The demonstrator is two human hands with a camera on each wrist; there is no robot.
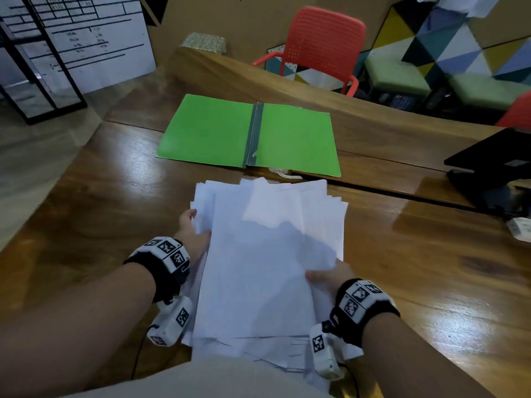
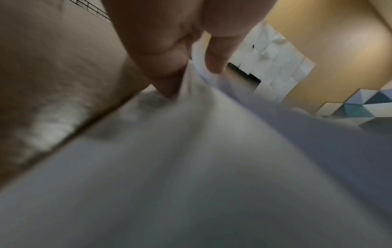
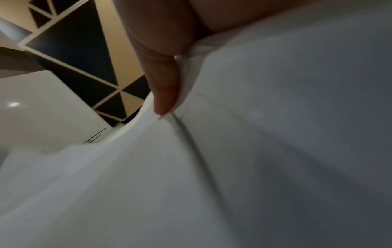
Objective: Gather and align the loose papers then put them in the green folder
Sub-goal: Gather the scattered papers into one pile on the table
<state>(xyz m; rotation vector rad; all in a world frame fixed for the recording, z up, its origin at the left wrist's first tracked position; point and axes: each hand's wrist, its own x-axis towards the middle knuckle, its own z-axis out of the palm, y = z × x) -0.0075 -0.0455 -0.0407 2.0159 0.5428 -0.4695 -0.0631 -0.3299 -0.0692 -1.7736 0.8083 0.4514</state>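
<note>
Wooden table (image 1: 431, 282): my left hand (image 1: 192, 239) and right hand (image 1: 327, 275) grip the uneven stack of white papers (image 1: 258, 268); open green card folder (image 1: 247, 133) at twelve o'clock.

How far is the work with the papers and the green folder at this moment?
Done: the papers are gathered into one stack, and the green folder lies open on the table. In hand: the left hand and right hand grip the stack's sides, but its edges are still fanned and uneven. Left: square the edges, lay the stack in the folder.
</note>
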